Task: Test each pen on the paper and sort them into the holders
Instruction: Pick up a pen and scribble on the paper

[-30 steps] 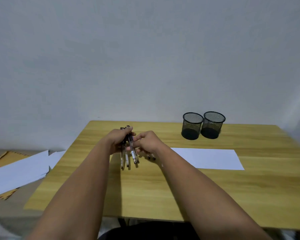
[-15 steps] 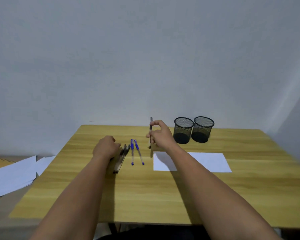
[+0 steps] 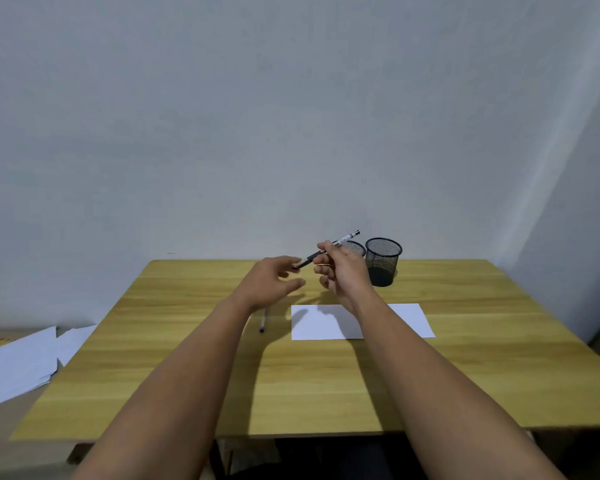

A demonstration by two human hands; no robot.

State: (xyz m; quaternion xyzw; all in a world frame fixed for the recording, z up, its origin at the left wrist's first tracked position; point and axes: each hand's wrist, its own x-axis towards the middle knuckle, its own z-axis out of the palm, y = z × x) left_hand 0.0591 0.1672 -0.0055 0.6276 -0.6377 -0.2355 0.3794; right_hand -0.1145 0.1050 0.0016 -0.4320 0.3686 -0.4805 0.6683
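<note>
My right hand (image 3: 343, 271) grips a black-and-clear pen (image 3: 343, 239) in the air above the back of the wooden table (image 3: 465, 358). The pen slants, its far end up to the right. My left hand (image 3: 272, 277) is raised beside it, fingers spread, with the index fingertip touching the pen's dark lower end. A white sheet of paper (image 3: 314, 323) lies under my right forearm. Two black mesh holders stand at the back: one (image 3: 383, 261) in full view, the other (image 3: 356, 247) mostly behind my right hand. A blue-tipped pen (image 3: 263, 323) peeks out beside my left forearm; any other pens are hidden.
Loose white sheets (image 3: 18, 362) lie on a lower surface left of the table. A grey wall stands right behind the table's far edge, and a corner of the room closes in at the right.
My right hand has tilted the pen from upright to a slant and lifted it. My left hand has come off the pens on the table and risen to the held pen's lower end.
</note>
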